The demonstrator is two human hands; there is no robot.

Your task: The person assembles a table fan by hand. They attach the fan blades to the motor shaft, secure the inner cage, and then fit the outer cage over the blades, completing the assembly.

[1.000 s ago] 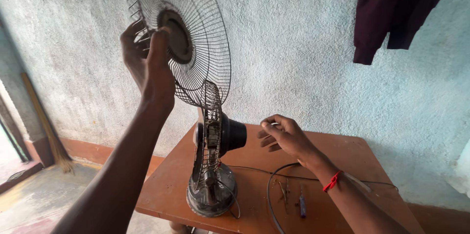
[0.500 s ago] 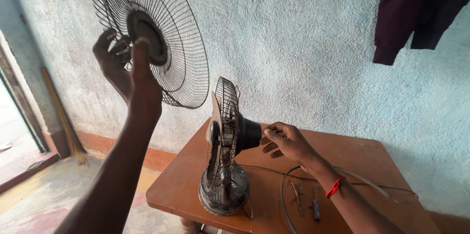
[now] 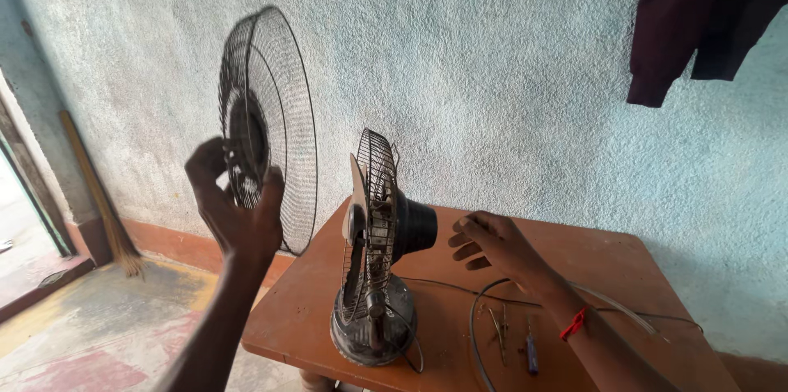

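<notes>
My left hand (image 3: 238, 210) grips a round black wire fan guard (image 3: 283, 113) and holds it in the air, left of the table and turned nearly edge-on. A small table fan (image 3: 376, 252) stands on a brown wooden table (image 3: 616, 269), with its rear wire guard, blades and black motor housing still on it. My right hand (image 3: 492, 246) hovers just right of the motor housing with fingers spread, not touching it. A red band circles that wrist.
A black cable (image 3: 476, 318) loops across the table beside a small screwdriver (image 3: 530, 351) and other small tools. A dark garment (image 3: 698, 14) hangs on the pale blue wall at top right. A broom (image 3: 94, 195) leans at the left near a doorway.
My left hand has lowered the wire guard from above the fan down to the left and turned it edge-on. My right hand has come off the motor housing and opened.
</notes>
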